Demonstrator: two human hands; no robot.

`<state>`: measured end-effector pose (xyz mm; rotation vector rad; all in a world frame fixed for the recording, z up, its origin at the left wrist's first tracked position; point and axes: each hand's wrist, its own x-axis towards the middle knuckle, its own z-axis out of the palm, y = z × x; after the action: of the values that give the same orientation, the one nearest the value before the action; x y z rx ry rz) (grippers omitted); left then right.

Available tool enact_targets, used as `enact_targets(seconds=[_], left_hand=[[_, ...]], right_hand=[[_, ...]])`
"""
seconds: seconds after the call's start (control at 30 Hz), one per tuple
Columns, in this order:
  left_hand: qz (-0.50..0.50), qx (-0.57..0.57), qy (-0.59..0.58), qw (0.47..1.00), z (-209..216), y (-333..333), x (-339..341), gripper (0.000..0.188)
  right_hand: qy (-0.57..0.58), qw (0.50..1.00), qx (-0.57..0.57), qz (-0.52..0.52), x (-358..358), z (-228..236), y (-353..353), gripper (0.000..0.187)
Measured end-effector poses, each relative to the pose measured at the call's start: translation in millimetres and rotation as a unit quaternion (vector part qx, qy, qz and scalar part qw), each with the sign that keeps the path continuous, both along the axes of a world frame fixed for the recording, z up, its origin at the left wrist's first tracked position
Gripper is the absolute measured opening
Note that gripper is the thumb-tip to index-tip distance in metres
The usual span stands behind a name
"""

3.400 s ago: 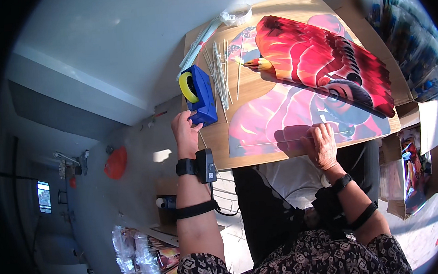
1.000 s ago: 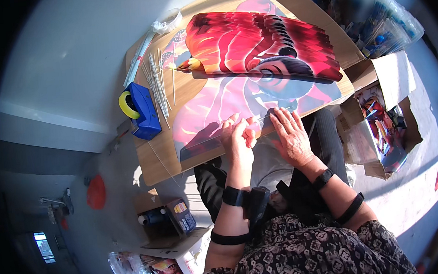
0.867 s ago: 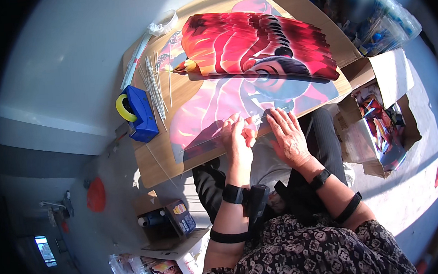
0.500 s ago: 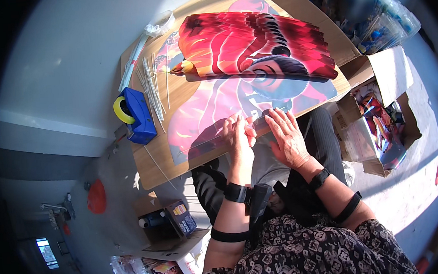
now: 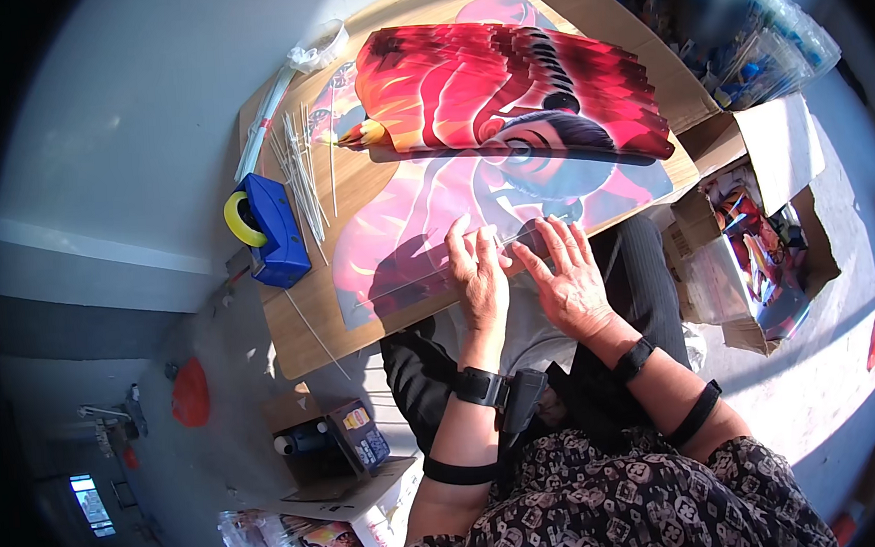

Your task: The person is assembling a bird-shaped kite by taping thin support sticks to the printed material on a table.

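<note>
A pale, pink-toned printed sheet (image 5: 404, 210) lies on the wooden table, its near edge under both my hands. A thin stick (image 5: 398, 288) runs along that edge, passing under my fingers. My left hand (image 5: 479, 283) rests on the edge with its fingers stretched forward and apart. Beside it, my right hand (image 5: 570, 283) is laid flat with fingers spread, thumb side close to the left fingertips. Across the far part of the pale sheet lies a stack of glossy red bird-shaped printed sheets (image 5: 507, 94). What lies directly under my palms is hidden.
At the table's left stand a blue tape dispenser (image 5: 277, 233) with a yellow roll and a bunch of thin sticks (image 5: 301, 177). A white tub (image 5: 320, 48) sits behind. To the right is an open cardboard box (image 5: 708, 272) of colourful pieces; another box (image 5: 313, 447) stands on the floor at left.
My left hand has gone from curled fingers to stretched ones, lying flatter on the edge. The right hand's fingers have spread, its thumb side moving toward the left hand.
</note>
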<state>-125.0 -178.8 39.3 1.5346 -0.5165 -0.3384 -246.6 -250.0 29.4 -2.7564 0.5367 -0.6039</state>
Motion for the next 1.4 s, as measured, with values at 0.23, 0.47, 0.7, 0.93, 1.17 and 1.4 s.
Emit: enact_targets(seconds=[0.23, 0.47, 0.7, 0.93, 1.17, 1.4], left_hand=[[0.02, 0.032, 0.195, 0.98, 17.9, 22.0, 13.2, 0.023], [-0.027, -0.042, 0.384, 0.922, 23.3, 32.0, 19.8, 0.043], [-0.029, -0.018, 0.39, 0.92, 17.8, 30.6, 19.5, 0.043], [-0.044, -0.064, 0.452, 0.889, 20.6, 34.0, 17.1, 0.045], [-0.054, -0.06, 0.439, 0.895, 16.8, 35.0, 14.9, 0.052], [-0.02, -0.046, 0.414, 0.909, 13.6, 31.4, 13.4, 0.043]], right_hand=[[0.059, 0.998, -0.005, -0.02, 5.7, 17.9, 3.7, 0.061], [0.105, 0.993, -0.041, -0.032, 9.1, 17.9, 3.4, 0.064], [0.066, 0.998, -0.016, -0.01, 5.6, 11.7, 6.9, 0.068], [0.065, 0.998, -0.012, -0.012, 5.9, 11.3, 7.6, 0.07], [0.029, 1.0, 0.002, -0.007, 4.8, 9.4, 7.2, 0.065], [0.045, 0.999, -0.003, 0.001, 4.9, 11.8, 8.3, 0.064]])
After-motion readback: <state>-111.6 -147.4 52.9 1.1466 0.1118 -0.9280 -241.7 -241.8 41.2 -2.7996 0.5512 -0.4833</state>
